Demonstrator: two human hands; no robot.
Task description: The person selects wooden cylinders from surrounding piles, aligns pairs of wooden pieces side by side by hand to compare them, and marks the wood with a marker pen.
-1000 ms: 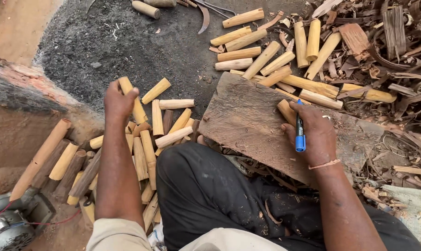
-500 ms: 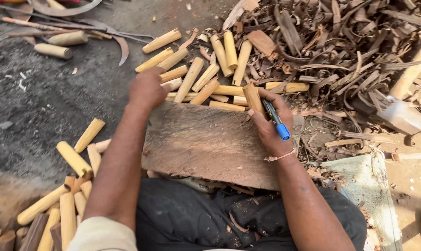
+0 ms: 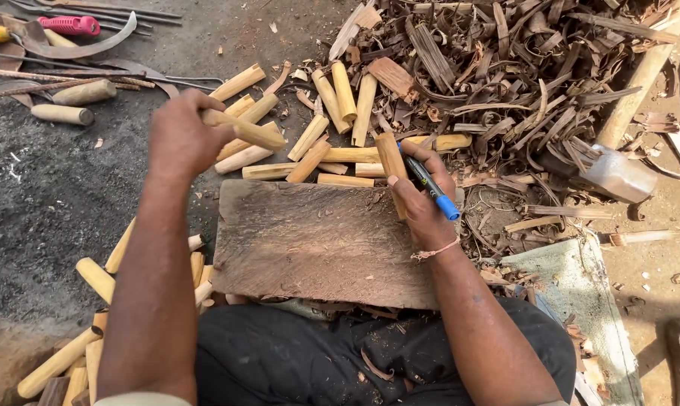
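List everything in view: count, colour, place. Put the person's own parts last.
wooden board: one, brown, on the lap, centre
cut sticks: many, pale yellow, beyond the board
more sticks: a heap, pale yellow, lower left
bark shavings: a large pile, dark brown, upper right
curved blades: several, dark metal, top left
red handle: one, top left
marker: one, black with blue cap, in the right hand
left hand: holds one stick
right hand: holds marker and another stick

The dark, ashy dirt ground [image 3: 47,195] carried short pale cut wooden sticks [image 3: 332,156], a heap of brown curled bark shavings [image 3: 505,83] and a worn flat wooden board [image 3: 317,244].
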